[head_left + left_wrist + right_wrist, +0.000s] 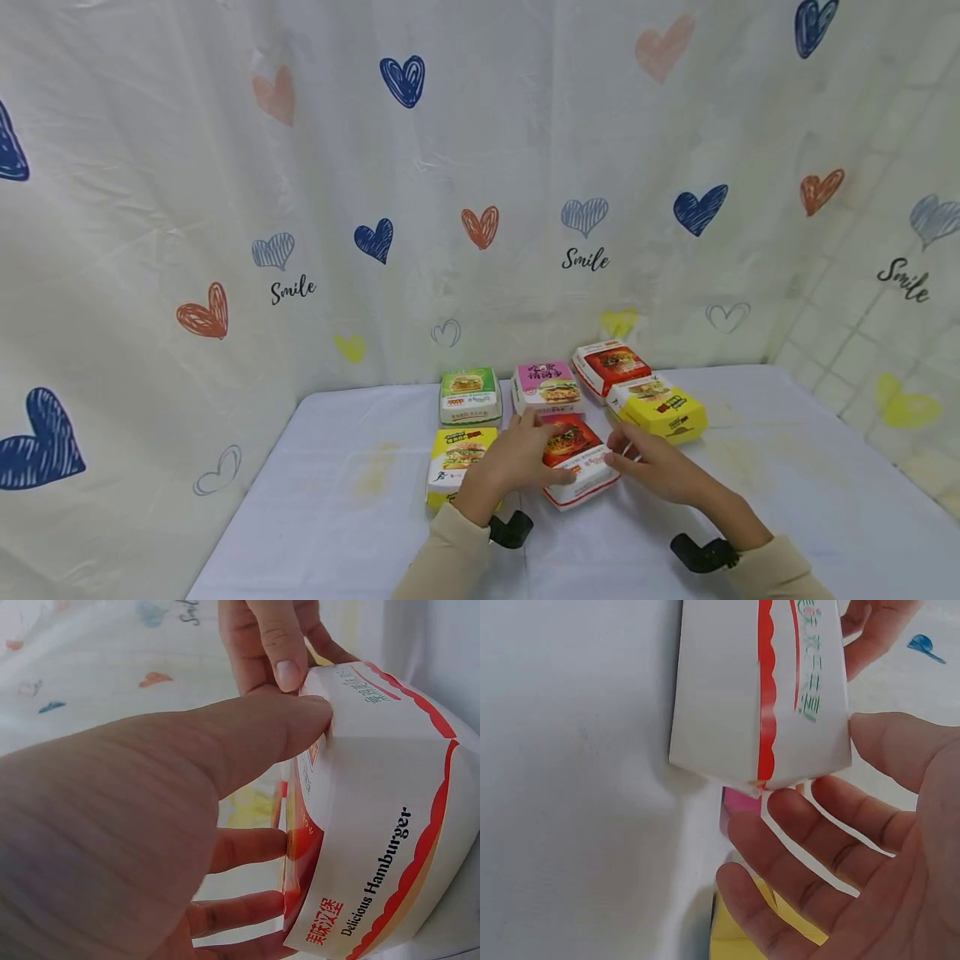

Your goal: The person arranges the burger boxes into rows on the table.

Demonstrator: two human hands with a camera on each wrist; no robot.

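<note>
A red-and-white hamburger box [583,467] lies slightly turned in the near row. My left hand [517,460] rests over its left part, the thumb on the near top edge and the spread fingers across the lid, as the left wrist view also shows. "Delicious Hamburger" is printed on the white side wall [375,847]. My right hand [660,467] is at the box's right end. In the right wrist view its thumb [892,746] touches the edge by the corner, while the loosely bent fingers [810,840] spread just beyond that corner.
Left of the red box is a yellow hamburger box [457,454], partly behind my left hand. Behind stand a green box [470,392] and a pink box [546,385]. Another red box [611,365] and yellow box [660,408] adjoin at the right. A heart-print curtain [480,167] backs the white-covered table [322,500].
</note>
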